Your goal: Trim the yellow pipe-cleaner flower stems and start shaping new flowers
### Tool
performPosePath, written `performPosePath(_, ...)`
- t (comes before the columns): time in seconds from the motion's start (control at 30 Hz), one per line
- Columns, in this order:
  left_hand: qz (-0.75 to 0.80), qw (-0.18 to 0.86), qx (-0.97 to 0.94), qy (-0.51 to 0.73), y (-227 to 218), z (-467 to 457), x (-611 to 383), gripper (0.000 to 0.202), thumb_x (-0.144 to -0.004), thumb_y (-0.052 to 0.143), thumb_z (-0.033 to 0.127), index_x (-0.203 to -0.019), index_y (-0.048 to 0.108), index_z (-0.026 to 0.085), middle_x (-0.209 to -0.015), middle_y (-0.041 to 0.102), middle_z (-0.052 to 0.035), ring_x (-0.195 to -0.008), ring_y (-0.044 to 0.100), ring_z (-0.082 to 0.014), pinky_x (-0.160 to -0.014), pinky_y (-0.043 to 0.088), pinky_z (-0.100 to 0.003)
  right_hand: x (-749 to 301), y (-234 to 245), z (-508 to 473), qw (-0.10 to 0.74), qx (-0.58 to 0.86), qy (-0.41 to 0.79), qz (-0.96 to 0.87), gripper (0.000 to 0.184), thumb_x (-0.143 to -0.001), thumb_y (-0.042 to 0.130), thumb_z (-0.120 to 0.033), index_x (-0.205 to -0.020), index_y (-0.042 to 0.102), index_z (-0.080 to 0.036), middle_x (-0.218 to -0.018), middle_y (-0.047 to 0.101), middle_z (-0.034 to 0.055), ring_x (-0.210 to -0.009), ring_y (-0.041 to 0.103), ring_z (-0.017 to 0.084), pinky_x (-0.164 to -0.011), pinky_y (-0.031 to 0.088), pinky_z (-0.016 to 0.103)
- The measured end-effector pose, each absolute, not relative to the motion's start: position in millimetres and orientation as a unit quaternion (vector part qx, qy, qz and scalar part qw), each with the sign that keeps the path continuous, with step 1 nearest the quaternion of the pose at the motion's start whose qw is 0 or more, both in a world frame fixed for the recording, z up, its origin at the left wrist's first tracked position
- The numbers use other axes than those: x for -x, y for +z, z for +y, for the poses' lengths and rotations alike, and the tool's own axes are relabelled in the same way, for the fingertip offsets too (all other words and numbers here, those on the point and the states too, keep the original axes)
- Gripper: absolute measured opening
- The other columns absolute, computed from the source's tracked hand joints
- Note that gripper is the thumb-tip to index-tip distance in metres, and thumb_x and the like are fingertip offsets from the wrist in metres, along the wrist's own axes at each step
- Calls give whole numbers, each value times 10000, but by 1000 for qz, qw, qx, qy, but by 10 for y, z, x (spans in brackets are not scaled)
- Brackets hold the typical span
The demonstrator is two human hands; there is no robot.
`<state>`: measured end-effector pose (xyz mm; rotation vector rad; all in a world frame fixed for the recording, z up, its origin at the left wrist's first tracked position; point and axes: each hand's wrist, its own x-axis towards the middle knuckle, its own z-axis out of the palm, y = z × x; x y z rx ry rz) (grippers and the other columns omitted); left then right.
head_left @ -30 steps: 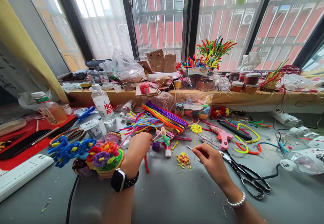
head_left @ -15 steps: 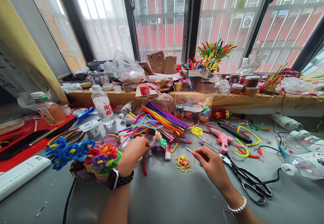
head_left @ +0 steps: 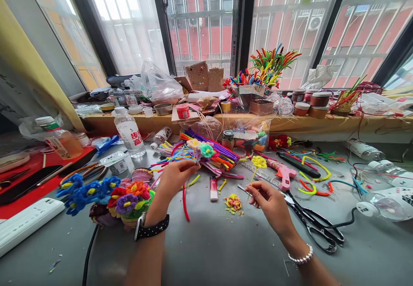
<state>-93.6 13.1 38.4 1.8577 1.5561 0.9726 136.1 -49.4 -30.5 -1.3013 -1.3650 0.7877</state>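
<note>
My left hand is pinched around the stems of a small bunch of fuzzy pipe-cleaner flowers, teal and cream, raised above the table. Between the fingertips of my right hand is the thin stem of a yellow pipe-cleaner flower, its looped head upright. Black-handled scissors lie beside the right hand, their tips showing past its fingers. A pile of yellow and pink fuzzy clippings sits between the hands, near a red-and-white tube.
Behind the hands lies a heap of coloured pipe cleaners. A pink glue gun is at right, with plastic bottles farther over. Finished flowers stand left of my wrist, and a water bottle behind them. A cluttered sill runs along the windows.
My left hand has lifted the teal and cream flowers up from near the table. The yellow flower stays in my right hand, shifted slightly right.
</note>
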Motion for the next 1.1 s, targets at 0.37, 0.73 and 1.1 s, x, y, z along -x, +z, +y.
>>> performPosePath(0.37,307,712,-466,426,176,-43,220,153,-630,625,244,-721,646,123,-759,642,-54,-675,554,-97,-658,418,-191,-1282,-235,-533,547,467,468,-514,224,-712,548,-351,-754,610,-140,-611,584,14,-565,552,117,-549,453,225)
performPosePath(0.73,270,755,-438,406,113,-58,177,149,-649,615,253,-733,629,131,-792,640,-54,-626,545,-74,-642,428,-197,-1219,-225,-556,522,446,481,-545,216,-690,558,-342,-722,631,-141,-575,510,-8,-509,471,97,-499,411,218)
performPosePath(1.1,341,626,-550,436,147,-86,152,204,-612,627,284,-720,654,113,-770,643,-75,-727,558,-149,-707,427,-254,-1330,-194,-559,574,490,345,-558,219,-722,532,-347,-643,586,-151,-604,507,7,-511,460,101,-494,399,220)
